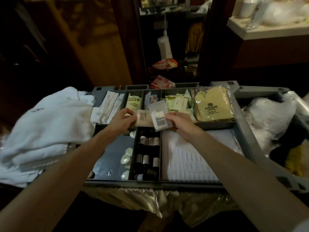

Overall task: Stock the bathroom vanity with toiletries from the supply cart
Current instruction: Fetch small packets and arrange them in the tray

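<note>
Toiletry packets held above the supply cart [242,128].
The left hand [122,121] pinches a tan sachet [143,120] in its fingers, and the right hand [182,125] pinches a white sachet [160,122] overlapping it, over the compartment of small dark bottles [148,158].

Hotel room: housekeeping cart [240,114], toiletries [179,103]

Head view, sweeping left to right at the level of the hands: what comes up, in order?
white towels → left hand → tan packet → white packet → right hand → yellow mitt in its wrapper → clear plastic bags
</note>
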`<action>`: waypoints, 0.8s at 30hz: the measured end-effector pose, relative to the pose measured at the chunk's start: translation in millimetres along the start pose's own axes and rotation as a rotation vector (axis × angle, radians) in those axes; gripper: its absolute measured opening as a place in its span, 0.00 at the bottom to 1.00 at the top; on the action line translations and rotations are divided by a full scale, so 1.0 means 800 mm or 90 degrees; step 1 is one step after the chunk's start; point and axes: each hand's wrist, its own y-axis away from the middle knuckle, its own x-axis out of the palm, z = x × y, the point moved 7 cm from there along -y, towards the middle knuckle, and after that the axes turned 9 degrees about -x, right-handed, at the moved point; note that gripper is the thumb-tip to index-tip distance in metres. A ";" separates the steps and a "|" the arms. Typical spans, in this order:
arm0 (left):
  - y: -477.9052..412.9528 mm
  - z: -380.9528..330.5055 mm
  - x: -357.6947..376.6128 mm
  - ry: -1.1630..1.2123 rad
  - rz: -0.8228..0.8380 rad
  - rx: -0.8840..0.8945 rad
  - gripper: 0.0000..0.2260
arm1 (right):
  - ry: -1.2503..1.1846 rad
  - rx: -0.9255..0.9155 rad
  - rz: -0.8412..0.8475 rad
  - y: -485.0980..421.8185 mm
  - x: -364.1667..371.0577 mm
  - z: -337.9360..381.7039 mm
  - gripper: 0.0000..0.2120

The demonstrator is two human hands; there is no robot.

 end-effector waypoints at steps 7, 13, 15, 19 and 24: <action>0.067 -0.002 0.034 -0.056 0.170 0.030 0.08 | -0.030 0.055 -0.039 0.097 -0.034 -0.017 0.13; 0.133 -0.007 0.080 -0.111 0.282 0.109 0.07 | -0.019 0.032 -0.134 0.227 -0.058 -0.035 0.07; 0.161 -0.003 0.107 -0.092 0.324 0.128 0.07 | -0.003 -0.022 -0.234 0.278 -0.077 -0.039 0.05; 0.255 0.024 0.163 -0.088 0.463 0.173 0.08 | 0.032 -0.091 -0.430 0.415 -0.119 -0.080 0.05; 0.409 0.066 0.241 -0.226 0.639 0.233 0.14 | 0.072 -0.049 -0.516 0.616 -0.154 -0.146 0.06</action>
